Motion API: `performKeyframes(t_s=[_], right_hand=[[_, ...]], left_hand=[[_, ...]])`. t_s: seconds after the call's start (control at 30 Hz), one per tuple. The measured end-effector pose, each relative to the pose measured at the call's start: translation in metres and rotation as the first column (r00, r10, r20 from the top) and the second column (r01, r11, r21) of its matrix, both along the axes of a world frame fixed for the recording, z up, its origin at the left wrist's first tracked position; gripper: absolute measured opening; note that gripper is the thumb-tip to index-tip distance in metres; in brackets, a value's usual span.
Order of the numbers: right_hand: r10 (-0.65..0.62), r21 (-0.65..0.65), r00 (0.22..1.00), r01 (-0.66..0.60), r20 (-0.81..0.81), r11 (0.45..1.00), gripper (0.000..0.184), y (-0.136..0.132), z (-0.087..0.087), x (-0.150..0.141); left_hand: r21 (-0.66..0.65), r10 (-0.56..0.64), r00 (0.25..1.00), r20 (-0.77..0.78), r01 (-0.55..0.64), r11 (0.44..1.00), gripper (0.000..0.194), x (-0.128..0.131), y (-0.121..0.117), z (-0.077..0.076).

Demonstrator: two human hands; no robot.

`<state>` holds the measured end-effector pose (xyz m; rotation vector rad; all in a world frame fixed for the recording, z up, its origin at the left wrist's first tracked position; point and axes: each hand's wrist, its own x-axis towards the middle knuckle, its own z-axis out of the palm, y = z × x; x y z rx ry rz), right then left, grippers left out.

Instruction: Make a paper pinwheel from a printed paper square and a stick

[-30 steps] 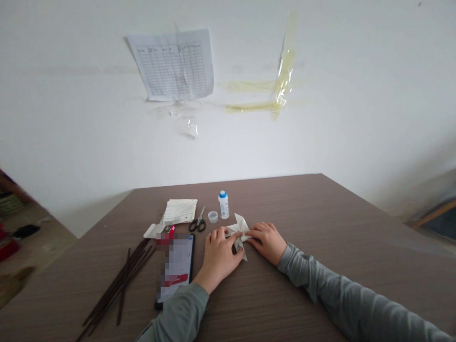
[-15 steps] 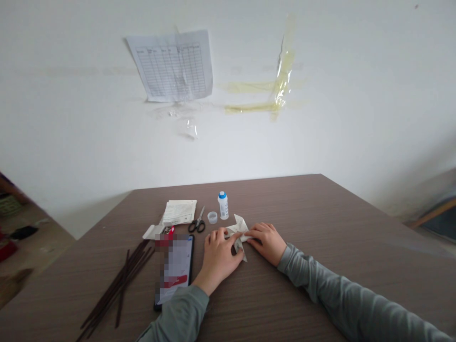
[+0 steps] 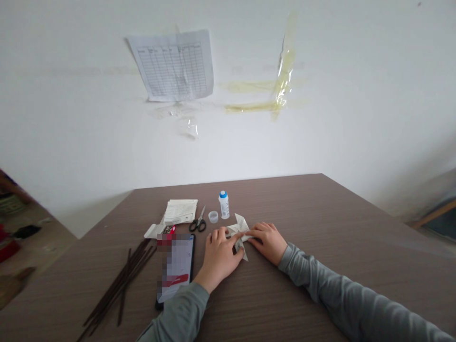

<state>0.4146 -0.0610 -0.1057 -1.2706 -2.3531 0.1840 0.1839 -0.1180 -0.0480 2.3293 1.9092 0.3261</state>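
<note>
A paper pinwheel (image 3: 241, 222) with pointed blades lies on the table between my hands, its printed paper partly covered by fingers. My left hand (image 3: 220, 251) holds it from the left, thumb at the near blade and index finger reaching to the centre. From the right, my right hand (image 3: 268, 242) grips a blade near the centre, its fingertips meeting the left index finger. Just beyond the pinwheel stands a glue bottle (image 3: 224, 206) with a blue top. Beside the bottle sits a clear cap (image 3: 213, 217).
Scissors (image 3: 198, 223) with black handles lie left of the cap, near a stack of paper (image 3: 181, 210). A phone (image 3: 178, 266) lies by my left forearm, with a small red box (image 3: 171, 230) above it. Dark thin sticks (image 3: 123, 280) spread further left. The wall borders the table's far edge.
Both hands stay on the pinwheel in nearly the same pose. The view shifts very slightly; nothing else visibly moves.
</note>
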Motion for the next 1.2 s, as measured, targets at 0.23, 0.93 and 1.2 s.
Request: performKeyframes(t_s=[0.23,0.93,1.2], right_hand=[[0.000,-0.001,1.000,0.000,0.000,1.000,0.032,0.0011,-0.0020,0.0005],[-0.007,-0.025,1.000,0.007,-0.003,1.000,0.031,0.0025,-0.0030,-0.0003],[-0.012,-0.022,1.000,0.012,-0.008,1.000,0.030,0.0020,-0.0034,-0.0002]], left_hand=[[-0.012,0.010,1.000,0.015,-0.010,1.000,0.056,0.0002,-0.0003,-0.0012],[0.016,0.007,0.999,0.045,-0.008,1.000,0.045,-0.0021,0.0016,-0.0030],[0.004,0.007,0.999,0.035,-0.007,1.000,0.046,-0.0003,0.0005,-0.0008]])
